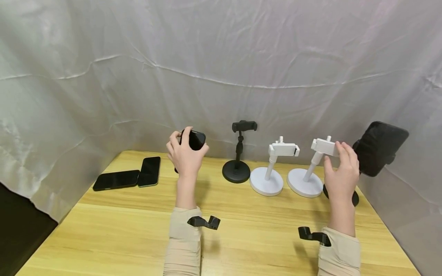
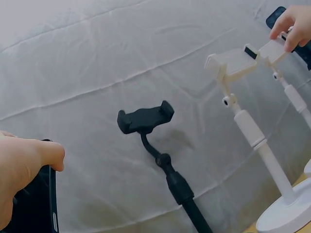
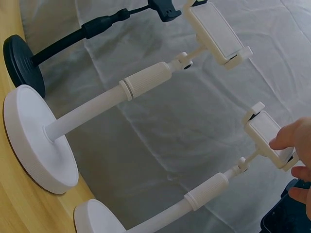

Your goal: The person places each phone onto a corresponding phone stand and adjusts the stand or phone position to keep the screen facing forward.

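Observation:
My left hand holds a black smartphone upright above the table's back edge. Its fingers wrap over the phone's top and side, and the thumb lies along the other edge in the left wrist view. To the right, my right hand grips the right end of the clamp on a white phone stand; the thumb lies on the clamp's face. A second white phone stand and a black phone stand stand between the hands, their clamps holding nothing.
Two dark smartphones lie flat at the table's left. At the far right, a black stand bears a large tilted phone, close beside my right hand. A grey cloth hangs behind the wooden table.

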Demonstrator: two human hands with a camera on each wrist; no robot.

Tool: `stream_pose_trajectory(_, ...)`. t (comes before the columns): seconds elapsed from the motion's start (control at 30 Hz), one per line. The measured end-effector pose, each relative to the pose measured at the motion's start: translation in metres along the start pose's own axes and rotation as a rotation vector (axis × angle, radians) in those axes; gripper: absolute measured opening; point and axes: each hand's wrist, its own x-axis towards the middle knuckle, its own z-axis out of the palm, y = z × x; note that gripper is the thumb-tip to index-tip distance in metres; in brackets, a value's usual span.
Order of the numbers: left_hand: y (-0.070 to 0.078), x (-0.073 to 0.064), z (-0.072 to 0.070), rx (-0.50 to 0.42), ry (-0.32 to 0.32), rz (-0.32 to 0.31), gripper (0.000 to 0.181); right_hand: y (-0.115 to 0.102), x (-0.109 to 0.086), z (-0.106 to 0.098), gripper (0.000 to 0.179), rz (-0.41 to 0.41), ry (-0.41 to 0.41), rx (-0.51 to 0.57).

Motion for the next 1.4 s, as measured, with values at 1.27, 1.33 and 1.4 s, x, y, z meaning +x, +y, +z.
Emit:
stream_pose_trajectory(1.27, 0.054, -0.020, 0.004, -0.098, -0.076, 0.194, 0.056, 0.010, 0.004, -0.005, 0.032, -0.115, 0.204, -0.019)
stream_pose_trajectory(1.33, 0.055, -0.021, 0.004, -0.107, -0.081, 0.196, 0.057, 0.012, 0.004, -0.006, 0.032, -0.114, 0.202, -0.033)
stream_pose_trajectory(1.4, 0.056, -0.022, 0.003, -0.119, -0.087, 0.197, 0.057, 0.013, 0.004, -0.006, 0.031, -0.111, 0.196, -0.045)
